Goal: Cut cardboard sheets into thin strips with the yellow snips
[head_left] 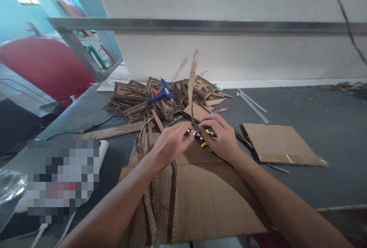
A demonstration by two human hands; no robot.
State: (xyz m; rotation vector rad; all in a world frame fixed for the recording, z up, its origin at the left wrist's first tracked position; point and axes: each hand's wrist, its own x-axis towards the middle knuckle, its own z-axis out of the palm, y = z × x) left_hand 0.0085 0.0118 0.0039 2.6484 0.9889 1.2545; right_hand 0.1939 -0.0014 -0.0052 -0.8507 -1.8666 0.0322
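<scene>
A narrow cardboard strip (192,80) stands upright, its lower end between the fingertips of both hands. My left hand (174,141) is closed in a pinch at that end. My right hand (220,135) pinches there too, just across from the left. Pliers (205,146) with black and yellow handles lie right below my fingers, partly covered by the right hand. Under both wrists is a large cardboard sheet (209,198). Loose corrugated strips (174,202) run along its left side.
Behind the hands, a blue glue gun (162,91) rests on a pile of cardboard pieces (129,91). Clear glue sticks (252,106) lie at the back right. A square cardboard stack (283,143) sits to the right. At left are a pixelated object (63,179) and a red chair (43,64).
</scene>
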